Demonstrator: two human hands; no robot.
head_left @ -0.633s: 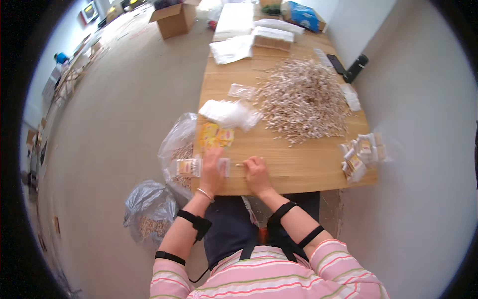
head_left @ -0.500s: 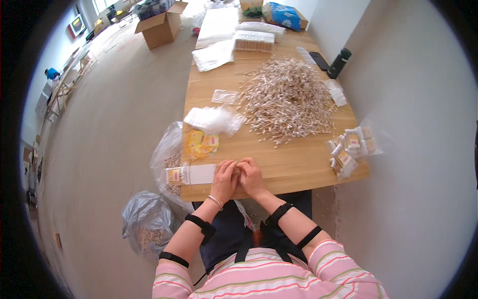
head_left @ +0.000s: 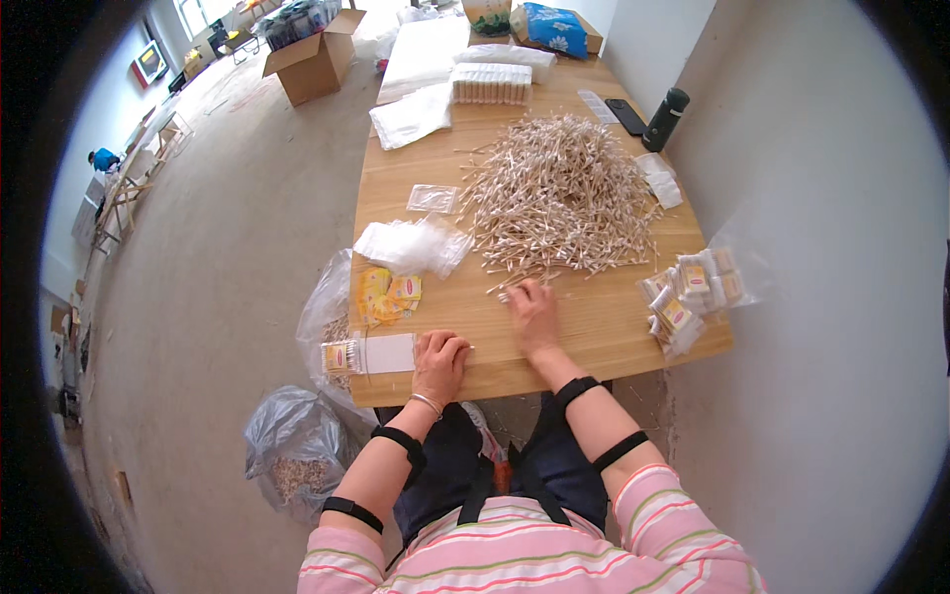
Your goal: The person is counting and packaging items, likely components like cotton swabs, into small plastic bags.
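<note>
A large heap of cotton swabs [head_left: 564, 198] covers the middle of the wooden table. At its near edge my right hand [head_left: 534, 315] reaches down with fingers pinched, and white swab tips show beside the fingertips. My left hand [head_left: 441, 362] rests closed near the table's front edge; a small white tip sticks out by its fingers, the rest of what it holds being hidden. Beside it lies a flat white strip [head_left: 390, 352], joined at its left end to a clear pack of swabs [head_left: 339, 356] with a yellow label. Yellow printed cards [head_left: 388, 295] lie just beyond the strip.
Clear plastic bags [head_left: 414, 245] lie left of the heap. Filled small packs [head_left: 685, 295] sit at the right edge. A phone [head_left: 624, 116] and a dark bottle [head_left: 665, 120] stand far right by the wall. On the floor is a grey bag of swabs [head_left: 297, 455].
My right hand has left my left hand and moved forward and right to the heap's near edge. My left hand stays by the white strip, its fingers still curled.
</note>
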